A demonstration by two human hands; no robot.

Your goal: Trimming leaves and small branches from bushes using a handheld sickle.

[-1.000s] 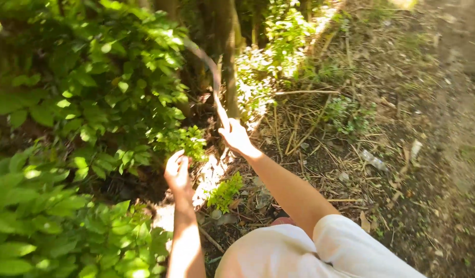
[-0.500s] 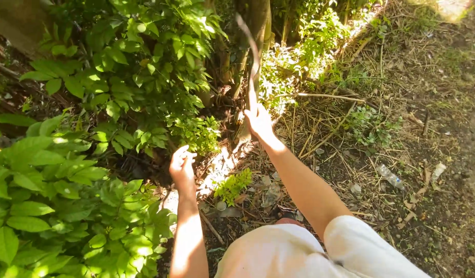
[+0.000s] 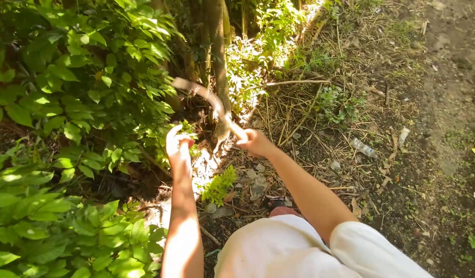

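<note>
My right hand (image 3: 254, 141) grips the handle of a curved sickle (image 3: 206, 96), whose blurred blade arcs up and to the left towards the base of a thin tree trunk (image 3: 217, 56). My left hand (image 3: 176, 145) is at the edge of a leafy green bush (image 3: 93, 82), its fingers curled around a thin stem or some leaves; what it holds is partly hidden. A small bright green plant (image 3: 219, 184) grows on the ground between my two arms.
Dense green shrubs (image 3: 52, 226) fill the left side. Dry sticks and dead grass (image 3: 299, 103) cover the ground in the middle. Bare dirt with a plastic bottle (image 3: 363, 148) and scraps lies to the right. My white shorts (image 3: 299, 252) are at the bottom.
The sickle blade has swung from pointing upward to arcing left and lower. My right hand has stayed near the trunk base. My left hand remains at the bush.
</note>
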